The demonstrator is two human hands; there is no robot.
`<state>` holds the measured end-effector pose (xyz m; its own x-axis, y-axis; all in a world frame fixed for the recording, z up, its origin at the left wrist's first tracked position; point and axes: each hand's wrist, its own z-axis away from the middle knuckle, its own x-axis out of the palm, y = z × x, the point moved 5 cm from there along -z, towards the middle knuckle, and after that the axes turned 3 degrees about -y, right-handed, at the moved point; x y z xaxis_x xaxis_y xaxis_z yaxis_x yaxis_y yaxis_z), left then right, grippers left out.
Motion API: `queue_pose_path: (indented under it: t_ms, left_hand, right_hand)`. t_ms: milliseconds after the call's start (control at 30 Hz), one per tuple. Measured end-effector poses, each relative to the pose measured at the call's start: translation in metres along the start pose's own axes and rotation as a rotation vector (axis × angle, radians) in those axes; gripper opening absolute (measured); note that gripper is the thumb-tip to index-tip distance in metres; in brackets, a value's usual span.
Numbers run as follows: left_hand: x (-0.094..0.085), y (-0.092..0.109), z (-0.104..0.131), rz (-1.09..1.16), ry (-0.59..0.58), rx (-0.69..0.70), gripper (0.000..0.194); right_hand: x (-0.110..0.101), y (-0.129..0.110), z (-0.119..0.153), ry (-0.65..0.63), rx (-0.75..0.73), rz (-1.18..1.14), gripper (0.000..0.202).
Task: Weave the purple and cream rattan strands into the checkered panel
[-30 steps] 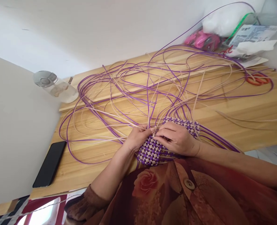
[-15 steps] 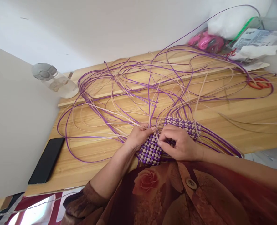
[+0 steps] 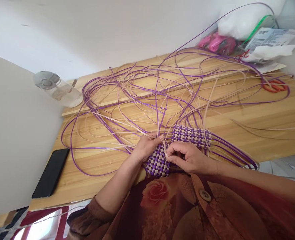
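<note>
A purple and beige woven piece (image 3: 158, 162) lies near the table's front edge, in front of my body. My left hand (image 3: 147, 146) is closed on its upper edge, the thumb pressed down where strands come out. My right hand (image 3: 187, 156) pinches a beige strip (image 3: 165, 148) at the weave's upper right corner. Behind my right hand lies another woven section (image 3: 191, 136) in the same check pattern; my hand hides whether the two join. Long loose purple and beige strands (image 3: 99, 111) fan out from the weaving across the table.
A clear bottle with a grey lid (image 3: 58, 89) stands at the back left. A black phone (image 3: 51, 173) lies at the left edge. Orange-handled scissors (image 3: 274, 86) rest at the right among strands. Plastic bags with pink items (image 3: 216, 43) and papers (image 3: 272, 41) fill the back right corner.
My right hand has moved slightly down and toward me, with the beige strip in its pinch. My left hand keeps its hold on the weave. The view has shifted slightly.
</note>
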<state>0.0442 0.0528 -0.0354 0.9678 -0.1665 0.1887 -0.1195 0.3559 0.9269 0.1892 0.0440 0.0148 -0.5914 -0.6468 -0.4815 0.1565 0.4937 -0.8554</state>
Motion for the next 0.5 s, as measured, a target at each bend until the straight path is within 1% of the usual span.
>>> queue_pose_path:
  t_ms: [100,167,233,300,367,500]
  left_hand:
    - [0.002,0.006,0.003,-0.078,-0.06,-0.012,0.036]
    - [0.003,0.011,0.005,-0.183,-0.079,0.021,0.035]
    - [0.005,0.014,0.006,-0.275,-0.055,0.06,0.031]
    - [0.004,0.017,0.006,-0.336,0.0,0.084,0.028]
    - [0.005,0.018,0.006,-0.361,0.016,0.081,0.028]
    - [0.004,0.02,0.008,-0.345,-0.032,0.049,0.035]
  right_hand:
    - [-0.001,0.005,0.001,0.006,0.051,-0.037,0.012]
    - [-0.001,0.008,0.002,-0.008,0.091,-0.072,0.013]
    - [0.002,0.011,0.002,-0.073,0.154,-0.181,0.015]
    - [0.008,0.014,0.004,-0.163,0.244,-0.353,0.018]
    - [0.012,0.016,0.006,-0.204,0.325,-0.486,0.021]
    - [0.011,0.019,0.008,-0.161,0.399,-0.52,0.024]
